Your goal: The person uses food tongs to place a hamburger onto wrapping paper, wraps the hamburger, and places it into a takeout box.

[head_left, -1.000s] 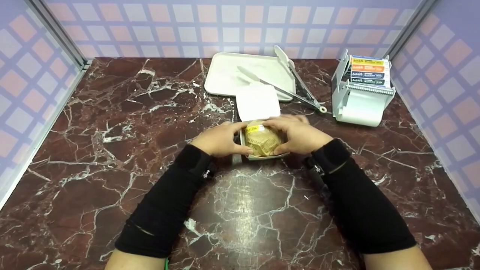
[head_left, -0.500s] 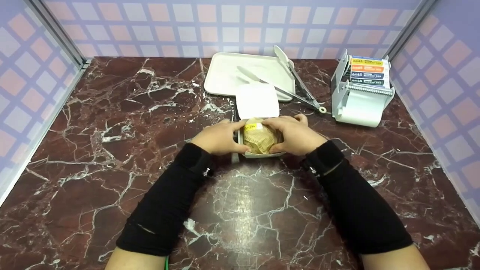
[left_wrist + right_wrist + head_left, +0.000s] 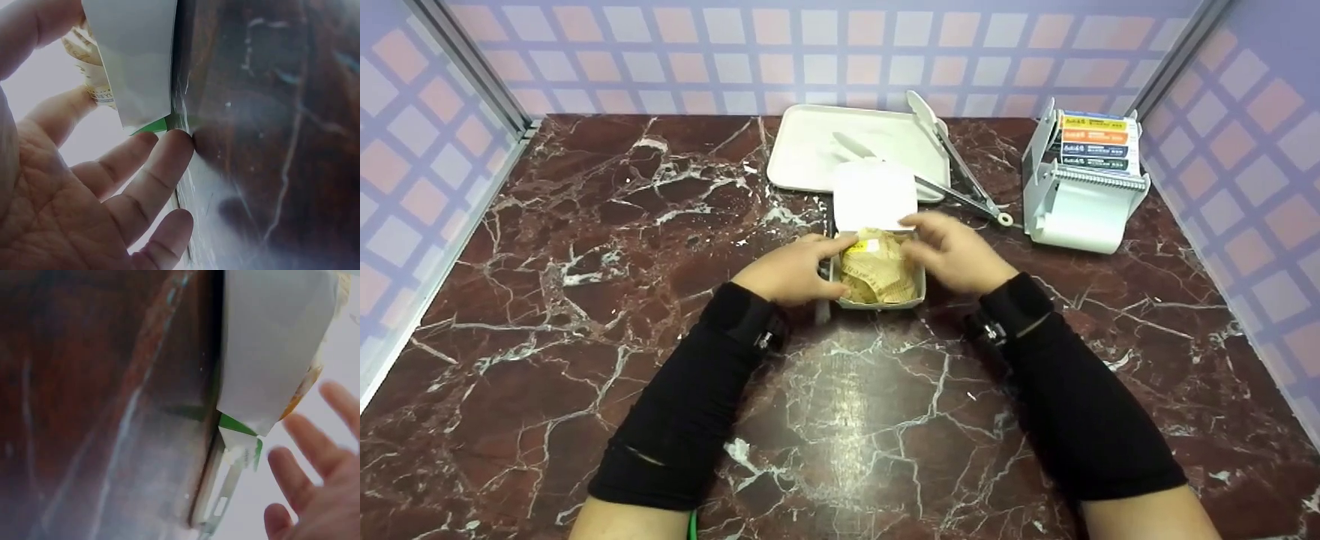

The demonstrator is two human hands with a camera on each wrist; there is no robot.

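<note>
A round item wrapped in brown printed paper [image 3: 879,274], its yellow-and-white label on top, sits inside a small white cardboard box [image 3: 885,304]. The box's lid [image 3: 875,193] is folded back, away from the person. My left hand [image 3: 791,271] lies along the box's left side, thumb and forefinger spread at the wrapper's edge; in the left wrist view the other fingers extend beside the white box wall [image 3: 135,56]. At the right side, my right hand [image 3: 960,255] hovers with loosely bent fingers near the wrapper, holding nothing. The right wrist view shows those fingers apart from the box wall [image 3: 275,337].
Behind the box is a white tray [image 3: 802,161], overlapped by the lid. Metal tongs [image 3: 971,180] with pale tips lie partly across it. A label dispenser [image 3: 1091,176] with several colored strips and a white roll stands at the back right. Tiled panels [image 3: 720,60] enclose the marble-patterned table [image 3: 585,337].
My right hand has come off the wrapped item and moved up and right. My left hand has loosened slightly leftward. The wrapped item now sits lower in the box, its front rim more visible.
</note>
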